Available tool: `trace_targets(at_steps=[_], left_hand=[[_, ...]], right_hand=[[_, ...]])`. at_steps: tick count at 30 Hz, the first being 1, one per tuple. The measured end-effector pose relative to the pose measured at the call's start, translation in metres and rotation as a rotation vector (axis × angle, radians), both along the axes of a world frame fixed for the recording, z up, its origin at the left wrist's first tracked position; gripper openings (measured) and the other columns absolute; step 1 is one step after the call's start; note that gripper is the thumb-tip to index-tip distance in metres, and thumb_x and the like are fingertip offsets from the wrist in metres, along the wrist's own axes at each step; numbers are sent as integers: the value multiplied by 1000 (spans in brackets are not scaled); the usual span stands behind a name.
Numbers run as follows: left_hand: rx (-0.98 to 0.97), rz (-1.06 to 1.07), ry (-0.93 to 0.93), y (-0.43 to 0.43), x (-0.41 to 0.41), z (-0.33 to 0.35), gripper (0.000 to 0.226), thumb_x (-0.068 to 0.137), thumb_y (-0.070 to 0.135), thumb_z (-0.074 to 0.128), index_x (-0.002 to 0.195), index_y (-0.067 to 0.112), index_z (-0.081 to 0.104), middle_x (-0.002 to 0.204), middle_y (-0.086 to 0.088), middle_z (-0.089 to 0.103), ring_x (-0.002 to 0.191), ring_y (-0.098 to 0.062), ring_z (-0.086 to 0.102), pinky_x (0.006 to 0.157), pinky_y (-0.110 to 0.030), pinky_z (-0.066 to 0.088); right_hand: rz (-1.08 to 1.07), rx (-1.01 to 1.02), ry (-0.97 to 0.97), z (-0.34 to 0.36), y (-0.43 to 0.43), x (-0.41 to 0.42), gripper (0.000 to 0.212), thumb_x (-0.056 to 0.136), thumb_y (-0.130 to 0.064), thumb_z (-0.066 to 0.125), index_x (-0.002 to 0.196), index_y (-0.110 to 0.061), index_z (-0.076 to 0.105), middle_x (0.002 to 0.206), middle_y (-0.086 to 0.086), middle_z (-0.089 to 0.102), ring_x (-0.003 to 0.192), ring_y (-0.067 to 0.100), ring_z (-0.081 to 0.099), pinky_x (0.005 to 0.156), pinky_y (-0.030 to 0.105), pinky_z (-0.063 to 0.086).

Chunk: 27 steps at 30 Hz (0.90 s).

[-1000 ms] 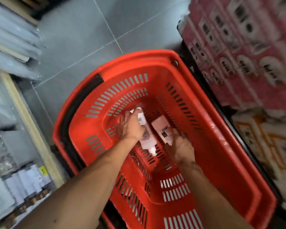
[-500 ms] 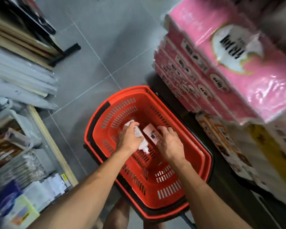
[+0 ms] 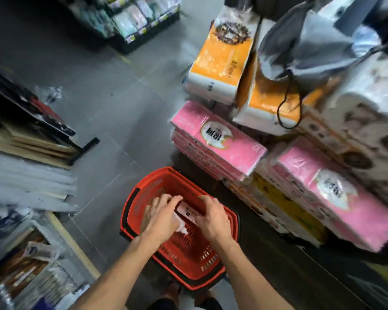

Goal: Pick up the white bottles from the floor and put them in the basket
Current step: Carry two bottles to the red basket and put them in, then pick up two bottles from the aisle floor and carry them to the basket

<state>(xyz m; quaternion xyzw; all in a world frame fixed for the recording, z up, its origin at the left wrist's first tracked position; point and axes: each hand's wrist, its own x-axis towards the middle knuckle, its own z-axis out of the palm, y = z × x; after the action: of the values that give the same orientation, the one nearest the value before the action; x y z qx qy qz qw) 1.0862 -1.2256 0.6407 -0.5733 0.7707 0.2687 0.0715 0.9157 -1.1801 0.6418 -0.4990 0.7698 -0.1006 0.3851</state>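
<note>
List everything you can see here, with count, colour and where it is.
basket: one, red, on the floor, bottom centre
white bottles: one clear, maybe another, white, inside the basket under the hands
pink packs: two stacks, pink, right of the basket
orange packs: two, orange and white, behind the pink ones
bag: one, grey, atop the packs
shelves: left, stocked, blurred
floor: grey tiles
left hand, right hand: over the basket, touching a bottle; grip blurred
</note>
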Motion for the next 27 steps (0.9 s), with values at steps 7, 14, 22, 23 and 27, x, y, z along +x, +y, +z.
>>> trace_targets(at_steps=[7, 14, 22, 23, 27], left_hand=[[-158, -158, -48, 12, -38, 69, 73, 80, 37, 74, 145, 41, 41, 137, 8, 46, 126, -22, 46, 100, -39, 40], [-102, -280, -58, 33, -49, 85, 72, 83, 50, 70, 146, 44, 35, 136, 9, 44, 127, -21, 45, 102, -38, 37], [-86, -535, -26, 35, -60, 100, 78, 80, 44, 73, 147, 45, 33, 139, 10, 43, 129, -19, 42, 104, -36, 34], [-90, -559, -14, 35, -60, 102, 78, 80, 44, 73, 146, 45, 33, 138, 10, 43, 128, -19, 42, 104, -36, 34], [-115, -678, 17, 37, -67, 110, 75, 82, 45, 73, 146, 45, 34, 139, 8, 44, 127, -19, 43, 105, -36, 35]], right_hand=[[-111, -80, -17, 76, 21, -30, 58, 83, -25, 66, 138, -31, 50, 123, 0, 55, 115, 23, 55, 92, 40, 50], [-307, -36, -5, 102, 65, -51, 65, 83, -21, 66, 144, -31, 45, 131, 1, 53, 118, 22, 56, 85, 36, 51], [-615, -62, 35, 122, 116, -45, 72, 85, -31, 69, 149, -31, 37, 141, -1, 52, 124, 20, 54, 94, 36, 51], [-649, -58, 37, 122, 122, -41, 72, 85, -32, 70, 149, -31, 37, 141, -1, 52, 125, 20, 54, 95, 37, 51], [-818, -53, 15, 128, 149, -24, 75, 82, -29, 70, 148, -32, 37, 143, -1, 50, 127, 20, 53, 97, 40, 51]])
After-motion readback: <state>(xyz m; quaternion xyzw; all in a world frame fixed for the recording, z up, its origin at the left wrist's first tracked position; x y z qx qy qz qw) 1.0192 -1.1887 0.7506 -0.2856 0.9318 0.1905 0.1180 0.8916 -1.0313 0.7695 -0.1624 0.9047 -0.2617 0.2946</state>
